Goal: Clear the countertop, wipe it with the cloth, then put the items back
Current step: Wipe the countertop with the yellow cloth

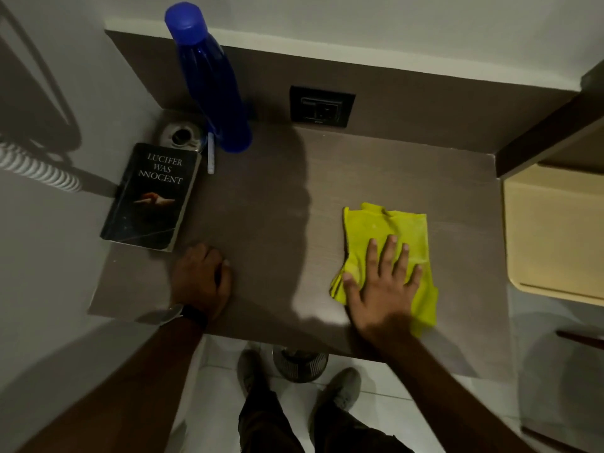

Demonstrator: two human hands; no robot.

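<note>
A yellow cloth (392,230) lies folded on the right part of the brown countertop (261,207). My right hand (382,282) rests flat on the cloth's near half, fingers spread. My left hand (202,279) sits curled on the counter near its front edge, holding nothing. At the left side lie a black book (150,197), a white pen (211,155) and a round metal ashtray (179,137). A tall blue bottle (212,93) stands upright at the back left.
A black wall socket (322,106) sits in the back panel. A cream-coloured surface (555,237) lies to the right beyond the counter's edge. A mesh waste bin (300,362) stands on the tiled floor under the front edge, by my feet. A coiled cord (36,168) hangs at left.
</note>
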